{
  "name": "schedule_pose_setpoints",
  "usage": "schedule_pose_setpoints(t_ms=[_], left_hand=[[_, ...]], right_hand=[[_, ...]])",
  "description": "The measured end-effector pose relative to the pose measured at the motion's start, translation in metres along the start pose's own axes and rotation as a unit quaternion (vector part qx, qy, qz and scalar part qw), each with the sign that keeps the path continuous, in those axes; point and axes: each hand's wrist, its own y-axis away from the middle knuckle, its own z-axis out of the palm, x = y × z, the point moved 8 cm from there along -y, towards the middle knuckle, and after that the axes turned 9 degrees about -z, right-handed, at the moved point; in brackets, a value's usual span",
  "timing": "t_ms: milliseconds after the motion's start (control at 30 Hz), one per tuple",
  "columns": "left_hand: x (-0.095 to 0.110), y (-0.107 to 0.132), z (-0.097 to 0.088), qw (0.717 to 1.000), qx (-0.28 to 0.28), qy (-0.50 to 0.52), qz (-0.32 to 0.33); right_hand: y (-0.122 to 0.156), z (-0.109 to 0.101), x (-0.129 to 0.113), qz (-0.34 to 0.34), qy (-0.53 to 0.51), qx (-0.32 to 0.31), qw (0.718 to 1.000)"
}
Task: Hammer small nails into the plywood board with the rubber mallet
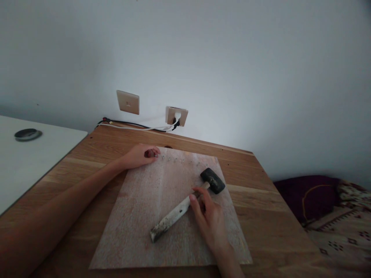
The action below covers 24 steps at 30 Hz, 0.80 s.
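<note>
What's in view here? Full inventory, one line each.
mallet: 1, black head, worn pale handle, lying on the board
wooden board: 1, pale, flat on the wooden table
nail: 1, metallic, at the board's far left corner
wooden table: 1, brown, under the board
white table: 1, far left
round disc: 1, dark, on the white table
wall plate: 1, beige, on the wall
socket: 1, beige, white plug in it
cables: several, black and white, along the table's back edge
cushion: 1, dark purple, right
left hand: pinches the nail
right hand: fingertips on the mallet handle
</note>
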Motion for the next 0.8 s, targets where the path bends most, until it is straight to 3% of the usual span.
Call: schedule_pose_setpoints(t_ms=[200,800], left_hand=[[-0.0002,-0.0001,-0.0002,1.000,0.023,-0.016,0.012],[0.0019,0.0007,-0.0012,0.999,0.025,-0.029,0.004]], right_hand=[[-0.0026,-0.0023,0.0057,0.029,-0.053,0.006,0.998],[-0.0007,0.0004,0.0061,0.037,-0.036,-0.009,0.999]])
